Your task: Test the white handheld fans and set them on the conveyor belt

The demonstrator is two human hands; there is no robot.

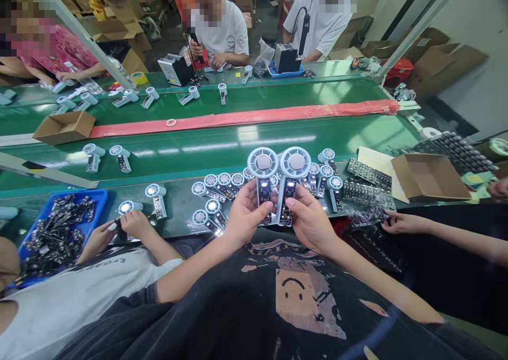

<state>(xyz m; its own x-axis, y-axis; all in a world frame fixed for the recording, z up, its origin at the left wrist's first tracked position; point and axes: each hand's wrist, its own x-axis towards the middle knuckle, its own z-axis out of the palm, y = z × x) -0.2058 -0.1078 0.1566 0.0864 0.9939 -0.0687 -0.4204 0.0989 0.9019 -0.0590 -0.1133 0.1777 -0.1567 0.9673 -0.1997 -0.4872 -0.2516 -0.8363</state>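
Observation:
My left hand (250, 212) is closed around the handle of a light-blue handheld fan body (262, 163), with its thumb on the black circuit board in the open handle. Beside it, my right hand (309, 214) grips a second fan body (295, 162) of the same kind, thumb also against the board. Both are held upright, round spoked grilles facing me, their heads almost touching. Behind and to either side of my hands, more fan bodies (211, 181) with exposed boards lie in a cluster on the bench (178, 217).
A blue tray (101, 204) piled with circuit boards stands left, beside a co-worker's hands (135, 225). Board panels (369, 174) and a cardboard box (428, 176) lie right, near another person's hand (397, 222). Green conveyor belts (190, 148) run beyond, divided by a red strip (254, 117).

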